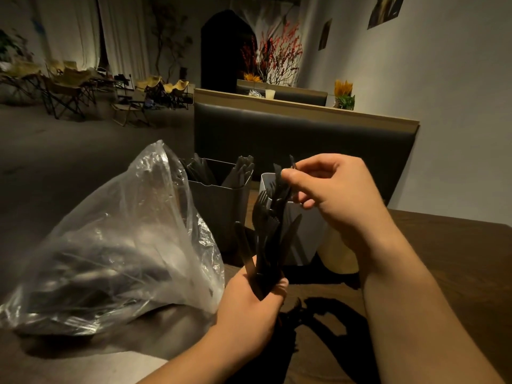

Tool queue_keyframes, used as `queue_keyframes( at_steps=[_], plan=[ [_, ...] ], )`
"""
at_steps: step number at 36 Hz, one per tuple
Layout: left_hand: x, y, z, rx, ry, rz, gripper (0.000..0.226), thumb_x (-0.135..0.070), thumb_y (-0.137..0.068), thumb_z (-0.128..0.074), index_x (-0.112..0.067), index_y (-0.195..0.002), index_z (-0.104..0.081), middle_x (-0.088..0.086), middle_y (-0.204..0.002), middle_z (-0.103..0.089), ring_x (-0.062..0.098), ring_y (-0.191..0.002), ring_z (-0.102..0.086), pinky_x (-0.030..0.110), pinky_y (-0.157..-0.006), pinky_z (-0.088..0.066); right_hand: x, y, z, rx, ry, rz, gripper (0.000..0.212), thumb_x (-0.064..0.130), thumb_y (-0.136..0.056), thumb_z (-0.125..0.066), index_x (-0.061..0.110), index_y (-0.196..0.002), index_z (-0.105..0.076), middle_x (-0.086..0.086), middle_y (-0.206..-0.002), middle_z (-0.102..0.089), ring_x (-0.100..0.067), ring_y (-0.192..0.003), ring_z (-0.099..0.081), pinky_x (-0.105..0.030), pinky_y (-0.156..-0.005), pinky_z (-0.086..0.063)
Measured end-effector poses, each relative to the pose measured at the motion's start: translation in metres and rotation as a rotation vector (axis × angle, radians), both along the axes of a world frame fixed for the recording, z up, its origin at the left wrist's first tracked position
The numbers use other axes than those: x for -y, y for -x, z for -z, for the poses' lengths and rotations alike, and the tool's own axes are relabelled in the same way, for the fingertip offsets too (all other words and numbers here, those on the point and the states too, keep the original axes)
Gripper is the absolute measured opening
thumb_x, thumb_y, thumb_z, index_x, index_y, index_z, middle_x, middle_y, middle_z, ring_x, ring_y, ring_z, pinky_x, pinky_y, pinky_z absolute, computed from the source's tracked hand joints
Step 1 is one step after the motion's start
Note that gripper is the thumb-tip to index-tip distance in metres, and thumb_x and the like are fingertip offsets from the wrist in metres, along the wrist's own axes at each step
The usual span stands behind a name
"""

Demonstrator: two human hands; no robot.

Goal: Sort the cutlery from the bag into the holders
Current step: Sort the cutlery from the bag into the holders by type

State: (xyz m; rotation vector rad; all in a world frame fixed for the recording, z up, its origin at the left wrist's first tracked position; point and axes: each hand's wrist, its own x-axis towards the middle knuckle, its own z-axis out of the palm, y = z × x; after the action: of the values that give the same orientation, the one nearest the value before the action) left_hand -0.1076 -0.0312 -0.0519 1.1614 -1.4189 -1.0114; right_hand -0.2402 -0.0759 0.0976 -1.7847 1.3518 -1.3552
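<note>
Holding a fanned bundle of black plastic cutlery [266,236] upright by the handles, the left grip [249,306] has its fingers and thumb curled round the lower ends. Forks and at least one knife blade show at the top of the bundle. The right grip [332,195] is raised above and just beyond it. Its thumb and forefinger pinch the top of a single black piece [279,187] that reaches down into the bundle, and the other fingers curl loosely. Which kind of piece it is cannot be told in the dim light.

A clear plastic bag [110,245] lies on the bench [443,259] just left of the left grip. It is puffed up, its mouth rises toward the far side, and a dark heap of more cutlery shows through the film.

Beyond the bag's mouth stands the black holder [219,209], with dark pieces standing upright in its left and right parts. Just to its right stands the white holder [304,231], partly hidden by the bundle and the right forearm. A cream, rounded object [339,257] sits against the white holder's right side.

Behind the bench is a dark padded booth seat [277,134]. Folding chairs [66,87] stand across the dim room, and a spray of red branches [277,54] rises behind the booth.
</note>
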Motion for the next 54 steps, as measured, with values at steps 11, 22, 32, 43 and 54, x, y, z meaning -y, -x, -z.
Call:
queue_keyframes(
  at_steps=[11, 22, 32, 43, 54],
  plan=[
    [-0.007, -0.001, -0.006, 0.194, 0.040, -0.006, 0.027, -0.011, -0.089, -0.068, -0.035, -0.084, -0.055, -0.029, -0.073, -0.064, -0.012, -0.078, -0.059, 0.005, -0.064, -0.042, -0.005, 0.004, 0.003, -0.137, -0.035, 0.012, 0.025, 0.039, -0.077, -0.080, 0.025, -0.097, -0.073, 0.007, -0.085, -0.073, -0.004, -0.070, -0.070, -0.013, -0.055, -0.050],
    [-0.004, -0.002, -0.005, 0.215, 0.018, 0.006, 0.026, -0.013, -0.087, -0.068, -0.036, -0.094, -0.058, -0.022, -0.079, -0.065, -0.008, -0.082, -0.060, 0.006, -0.065, -0.042, 0.009, 0.004, 0.007, -0.074, -0.083, 0.104, 0.007, 0.015, -0.089, -0.073, 0.017, -0.087, -0.079, -0.004, -0.077, -0.075, -0.017, -0.069, -0.073, -0.031, -0.061, -0.061],
    [-0.007, -0.003, -0.009, 0.230, -0.008, 0.016, 0.029, -0.016, -0.089, -0.067, -0.041, -0.100, -0.056, -0.024, -0.086, -0.066, -0.014, -0.088, -0.058, 0.005, -0.065, -0.043, 0.007, 0.007, 0.005, 0.011, -0.195, -0.042, 0.016, 0.028, -0.085, -0.076, 0.018, -0.096, -0.078, -0.002, -0.083, -0.075, -0.012, -0.068, -0.070, -0.022, -0.059, -0.053],
    [-0.008, -0.007, -0.012, 0.326, 0.041, 0.024, 0.042, -0.018, -0.091, -0.064, -0.054, -0.099, -0.045, -0.026, -0.098, -0.063, -0.012, -0.094, -0.057, 0.002, -0.071, -0.040, 0.006, 0.010, 0.003, -0.039, -0.216, -0.090, 0.019, 0.036, -0.078, -0.079, 0.019, -0.087, -0.080, -0.002, -0.077, -0.075, -0.014, -0.065, -0.066, -0.024, -0.058, -0.054],
    [-0.004, -0.004, -0.006, 0.234, -0.010, 0.033, 0.030, -0.017, -0.089, -0.067, -0.040, -0.106, -0.059, -0.022, -0.090, -0.068, -0.004, -0.090, -0.062, 0.020, -0.075, -0.046, 0.018, 0.014, 0.008, 0.014, -0.099, 0.098, 0.018, 0.016, -0.095, -0.064, 0.015, -0.082, -0.078, -0.007, -0.071, -0.071, -0.011, -0.056, -0.064, -0.023, -0.050, -0.049]
  ],
)
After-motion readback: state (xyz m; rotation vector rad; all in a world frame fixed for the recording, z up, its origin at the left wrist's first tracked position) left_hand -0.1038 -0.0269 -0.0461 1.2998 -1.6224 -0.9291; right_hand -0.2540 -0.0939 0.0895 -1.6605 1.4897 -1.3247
